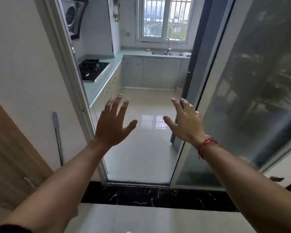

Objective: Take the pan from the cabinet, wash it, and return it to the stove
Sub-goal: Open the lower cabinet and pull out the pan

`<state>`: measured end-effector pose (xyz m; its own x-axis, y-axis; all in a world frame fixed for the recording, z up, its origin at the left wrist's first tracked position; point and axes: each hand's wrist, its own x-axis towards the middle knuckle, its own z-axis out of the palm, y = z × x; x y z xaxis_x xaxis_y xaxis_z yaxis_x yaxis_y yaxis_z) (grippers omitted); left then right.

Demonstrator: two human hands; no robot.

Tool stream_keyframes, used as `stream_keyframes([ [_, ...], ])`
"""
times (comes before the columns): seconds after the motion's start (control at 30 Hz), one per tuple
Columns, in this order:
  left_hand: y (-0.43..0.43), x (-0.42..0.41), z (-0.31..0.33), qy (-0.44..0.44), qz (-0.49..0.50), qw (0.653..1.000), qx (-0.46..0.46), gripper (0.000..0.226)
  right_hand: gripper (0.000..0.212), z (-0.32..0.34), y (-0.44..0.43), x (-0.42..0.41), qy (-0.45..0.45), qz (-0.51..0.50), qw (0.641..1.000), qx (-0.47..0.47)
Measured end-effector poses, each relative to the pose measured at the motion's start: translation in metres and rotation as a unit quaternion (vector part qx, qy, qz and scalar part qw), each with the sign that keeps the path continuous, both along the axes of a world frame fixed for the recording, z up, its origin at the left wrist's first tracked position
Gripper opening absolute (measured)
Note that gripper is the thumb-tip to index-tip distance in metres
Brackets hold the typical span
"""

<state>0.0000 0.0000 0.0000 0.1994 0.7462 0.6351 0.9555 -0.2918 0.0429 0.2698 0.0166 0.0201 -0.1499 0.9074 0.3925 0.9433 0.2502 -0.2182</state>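
In the doorway, left hand and right hand splay (door edge beside).

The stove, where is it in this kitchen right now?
In the head view, the black stove sits on the green countertop along the left wall, below the range hood; the sink lies farther back, under the window.

The black glass stove sits flush in the pale green bench at left, dark grates on top. Pale cabinet doors beneath stand shut.
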Motion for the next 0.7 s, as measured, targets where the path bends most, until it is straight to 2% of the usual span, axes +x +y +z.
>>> stream_keyframes([
  [0.37, 0.175, -0.042, -0.021, -0.017, -0.031, 0.999, -0.042, 0.072, 0.071, -0.016, 0.162, -0.047, -0.012, -0.038, 0.999, -0.024],
  [0.7, 0.307, -0.037, -0.046, -0.028, -0.048, 0.995, -0.081, 0.071, 0.069, -0.042, 0.283, -0.045, -0.009, -0.046, 0.998, -0.048],
])
